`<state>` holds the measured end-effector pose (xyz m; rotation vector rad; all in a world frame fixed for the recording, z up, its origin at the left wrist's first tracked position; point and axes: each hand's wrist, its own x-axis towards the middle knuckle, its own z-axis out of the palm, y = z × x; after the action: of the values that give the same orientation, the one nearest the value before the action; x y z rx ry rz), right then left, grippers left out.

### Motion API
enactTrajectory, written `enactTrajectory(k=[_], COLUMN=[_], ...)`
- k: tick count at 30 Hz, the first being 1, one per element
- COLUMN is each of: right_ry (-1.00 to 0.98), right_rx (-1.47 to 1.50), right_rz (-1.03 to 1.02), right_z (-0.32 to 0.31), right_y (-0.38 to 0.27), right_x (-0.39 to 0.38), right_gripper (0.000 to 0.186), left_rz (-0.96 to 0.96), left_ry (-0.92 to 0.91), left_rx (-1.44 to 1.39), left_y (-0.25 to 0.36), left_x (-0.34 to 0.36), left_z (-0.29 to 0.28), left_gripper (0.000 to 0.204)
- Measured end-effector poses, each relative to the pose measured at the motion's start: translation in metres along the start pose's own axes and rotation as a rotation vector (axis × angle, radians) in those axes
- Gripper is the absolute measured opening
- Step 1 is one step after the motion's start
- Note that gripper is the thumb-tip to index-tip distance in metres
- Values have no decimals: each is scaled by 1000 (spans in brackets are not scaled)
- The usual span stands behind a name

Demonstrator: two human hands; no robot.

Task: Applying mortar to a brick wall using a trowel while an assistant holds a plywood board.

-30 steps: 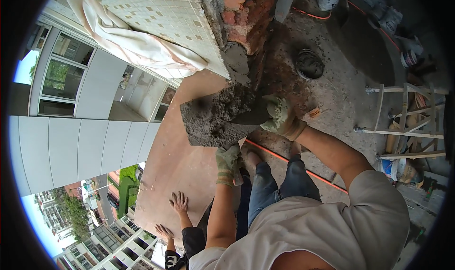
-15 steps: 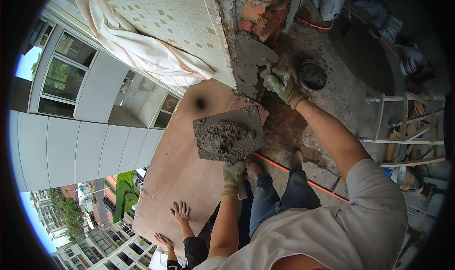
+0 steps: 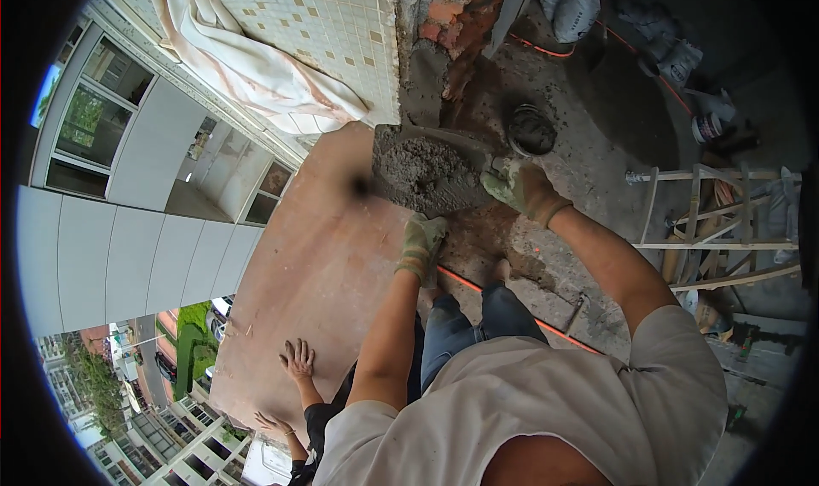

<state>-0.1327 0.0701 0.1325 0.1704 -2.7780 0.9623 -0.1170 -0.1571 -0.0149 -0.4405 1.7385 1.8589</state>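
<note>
My left hand, in a green work glove, is closed under the near edge of a flat mortar hawk. A heap of wet grey mortar lies on the hawk, close below the foot of the wall corner. My right hand, gloved too, grips a trowel, its handle hidden in my fingers. The blade lies at the far edge of the heap, seen nearly edge-on. Above it, fresh mortar coats the end of the wall beside exposed red brick.
A mortar bucket stands right of the wall. Another person's hands rest on the large brownish board. An orange hose crosses the floor. A wooden ladder-like frame and sacks are at right. Buildings show at left.
My right hand has brought the trowel down from the wall's mortar to the hawk. My left hand has raised the hawk toward the wall corner. The view has shifted slightly.
</note>
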Motion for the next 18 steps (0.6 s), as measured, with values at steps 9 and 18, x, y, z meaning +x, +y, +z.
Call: enactTrajectory(k=[9, 18], right_ry=[-98, -259], right_rx=[-429, -63], right_rz=[-322, -62], right_z=[-73, -48], right_y=[-41, -30], right_x=[8, -27], right_gripper=[28, 36], left_rz=[198, 24], left_ry=[-3, -121], left_rx=[270, 261], left_y=[44, 23], left_x=[-48, -88], left_z=[-3, 20], left_gripper=[30, 32])
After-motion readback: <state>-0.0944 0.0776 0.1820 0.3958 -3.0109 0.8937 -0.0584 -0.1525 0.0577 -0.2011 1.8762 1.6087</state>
